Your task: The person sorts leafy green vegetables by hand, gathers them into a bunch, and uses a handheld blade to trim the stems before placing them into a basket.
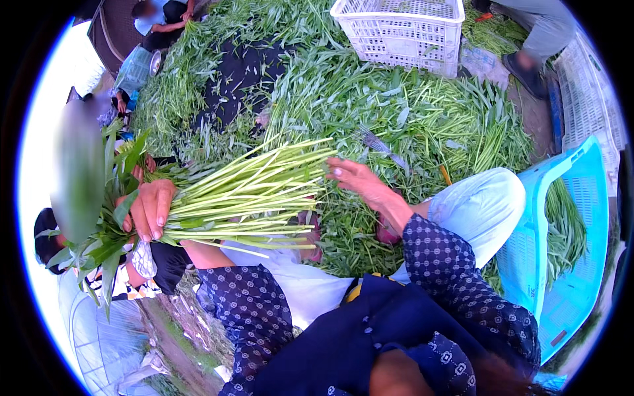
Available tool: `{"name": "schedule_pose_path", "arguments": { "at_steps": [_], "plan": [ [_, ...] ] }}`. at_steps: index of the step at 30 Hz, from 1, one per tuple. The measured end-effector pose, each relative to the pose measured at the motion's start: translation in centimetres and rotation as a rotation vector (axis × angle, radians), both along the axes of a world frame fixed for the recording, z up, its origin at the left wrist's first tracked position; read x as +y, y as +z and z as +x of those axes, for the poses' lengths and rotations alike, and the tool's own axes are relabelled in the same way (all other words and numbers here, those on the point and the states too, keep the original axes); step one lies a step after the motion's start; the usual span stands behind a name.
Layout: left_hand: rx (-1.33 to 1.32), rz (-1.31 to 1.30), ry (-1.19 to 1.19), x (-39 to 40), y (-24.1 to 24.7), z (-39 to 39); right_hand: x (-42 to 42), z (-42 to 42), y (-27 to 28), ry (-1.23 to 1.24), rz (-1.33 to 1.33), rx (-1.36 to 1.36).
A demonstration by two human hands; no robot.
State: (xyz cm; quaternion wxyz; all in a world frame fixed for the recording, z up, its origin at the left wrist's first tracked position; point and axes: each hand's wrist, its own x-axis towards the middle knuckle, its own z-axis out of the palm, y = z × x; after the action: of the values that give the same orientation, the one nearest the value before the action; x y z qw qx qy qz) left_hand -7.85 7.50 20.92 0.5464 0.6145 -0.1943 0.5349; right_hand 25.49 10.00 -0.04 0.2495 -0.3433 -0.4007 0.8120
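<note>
My left hand (152,205) is closed round a thick bunch of leafy green vegetable stalks (247,193), gripping it near the leaves. The leaves spread out at the left, while the pale cut stems fan to the right. My right hand (354,175) is just right of the stem ends, fingers apart, with nothing seen in it. Beyond and below both hands lies a broad heap of the same kind of greens (421,114). A small bundle of thin grey strips or ties (380,143) rests on the heap, above my right hand.
A white plastic crate (406,37) stands at the top. A turquoise plastic basket (542,232) holding greens is beside my knee at the right. Several other people sit or crouch at the left; a person's leg and shoe (527,74) show at the upper right. Black sheeting (242,74) shows among the greens.
</note>
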Motion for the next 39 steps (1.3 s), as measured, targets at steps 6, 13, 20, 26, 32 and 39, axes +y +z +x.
{"name": "schedule_pose_path", "arguments": {
  "at_steps": [6, 13, 20, 26, 32, 39],
  "plan": [
    [-0.115, -0.144, 0.083, -1.4, 0.1, -0.1, -0.2, -1.5, -0.6, -0.023, -0.057, 0.036],
    [-0.366, -0.67, 0.538, -2.7, -0.2, 3.8, -1.2, 1.7, -1.3, -0.066, 0.1, -0.138],
    [-0.264, -0.791, 0.95, -1.8, 1.4, 4.8, -2.0, 9.1, -4.3, 0.163, 1.107, -1.144],
    [-0.054, -0.962, 1.178, -0.6, 4.2, 11.5, 2.0, 6.5, 11.4, -0.18, 1.074, -0.428],
    [0.137, -1.032, 1.012, -2.3, 8.0, 17.1, 1.3, 1.7, 19.3, 0.254, 1.071, -0.127],
    [0.023, -1.258, 0.781, -1.6, 7.2, 18.3, -2.2, 0.5, 15.5, 0.559, 0.371, 0.451]
  ]
}}
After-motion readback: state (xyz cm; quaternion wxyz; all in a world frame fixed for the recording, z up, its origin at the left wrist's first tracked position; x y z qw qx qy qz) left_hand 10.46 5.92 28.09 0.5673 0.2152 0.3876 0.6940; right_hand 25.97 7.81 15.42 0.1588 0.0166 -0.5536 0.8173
